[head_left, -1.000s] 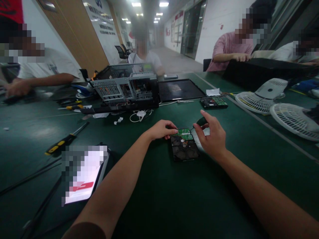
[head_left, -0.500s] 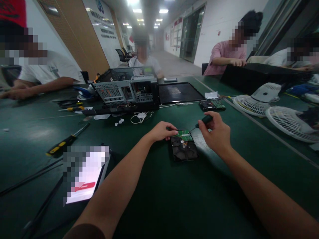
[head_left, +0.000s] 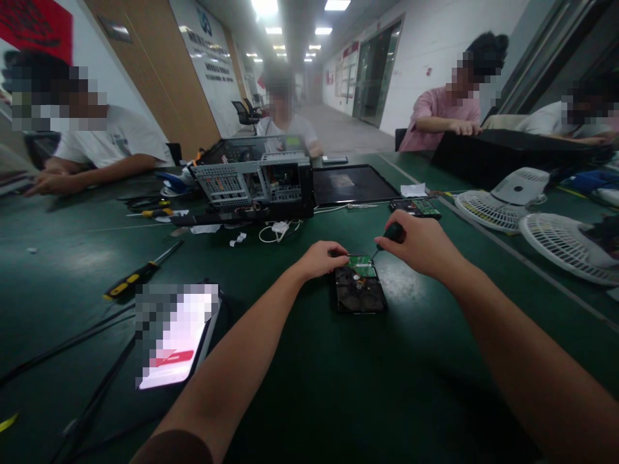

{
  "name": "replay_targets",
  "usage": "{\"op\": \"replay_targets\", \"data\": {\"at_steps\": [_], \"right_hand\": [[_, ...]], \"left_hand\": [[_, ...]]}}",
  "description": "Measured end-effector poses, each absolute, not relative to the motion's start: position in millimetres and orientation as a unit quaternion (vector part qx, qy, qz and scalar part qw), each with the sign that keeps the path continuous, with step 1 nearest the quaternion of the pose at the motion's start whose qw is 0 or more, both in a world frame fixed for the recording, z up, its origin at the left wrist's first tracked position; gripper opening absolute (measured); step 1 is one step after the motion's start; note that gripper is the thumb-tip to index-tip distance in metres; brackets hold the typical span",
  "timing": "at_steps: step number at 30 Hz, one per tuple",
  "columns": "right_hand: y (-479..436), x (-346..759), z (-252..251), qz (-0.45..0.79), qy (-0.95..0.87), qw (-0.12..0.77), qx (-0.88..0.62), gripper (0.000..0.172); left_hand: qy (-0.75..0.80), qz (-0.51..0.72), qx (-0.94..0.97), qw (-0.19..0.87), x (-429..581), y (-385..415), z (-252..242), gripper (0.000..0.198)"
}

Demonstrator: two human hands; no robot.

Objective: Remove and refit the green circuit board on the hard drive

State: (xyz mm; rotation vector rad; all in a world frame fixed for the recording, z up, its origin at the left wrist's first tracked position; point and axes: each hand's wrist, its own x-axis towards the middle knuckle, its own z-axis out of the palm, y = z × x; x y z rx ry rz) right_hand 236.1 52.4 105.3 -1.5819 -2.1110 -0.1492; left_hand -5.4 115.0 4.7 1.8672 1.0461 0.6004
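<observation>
A hard drive [head_left: 362, 293] lies flat on a green table [head_left: 333, 393], its green circuit board [head_left: 362, 265] at the end away from the person working on it. The left hand [head_left: 323, 259] pinches the drive's far left corner between thumb and fingers. The right hand [head_left: 420, 243], apart from the left, is wrapped around a dark-handled screwdriver [head_left: 393, 232], which slants down to the board's right edge; whether the tip touches a screw is too small to tell.

From the drive's near edge, a wide stretch of tabletop runs back between the forearms, with room to move. Its left side also has space, out to a yellow-and-black screwdriver [head_left: 129, 281] and a device with a lit screen [head_left: 186, 348], both well apart from it. Beyond the drive, past a strip of table, are paper scraps [head_left: 238, 240], a white cable [head_left: 275, 233] and, farther off, an opened computer case [head_left: 251, 183] beside a flat black panel [head_left: 355, 183]. Beyond the drive to the right sits a second drive [head_left: 428, 208], partly hidden by the right hand. Farther right of the drive, two white fan-shaped grilles [head_left: 565, 248] bound that side.
</observation>
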Motion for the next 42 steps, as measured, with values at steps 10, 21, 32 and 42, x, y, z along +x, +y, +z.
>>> {"op": "replay_targets", "data": {"at_steps": [10, 21, 32, 42], "right_hand": [[87, 238, 133, -0.009, -0.836, 0.084, -0.542, 0.025], [74, 245, 128, -0.022, -0.856, 0.083, -0.511, 0.014], [70, 246, 126, 0.004, -0.858, 0.09, -0.505, 0.019], [67, 249, 134, 0.011, -0.872, 0.073, -0.484, 0.018]], "left_hand": [[0.414, 0.258, 0.787, 0.377, -4, 116, 5, 0.033], [0.416, 0.244, 0.753, 0.448, -5, 121, 0, 0.042], [0.422, 0.254, 0.712, 0.5, -4, 124, -4, 0.043], [0.4, 0.253, 0.713, 0.517, -7, 126, -4, 0.03]]}}
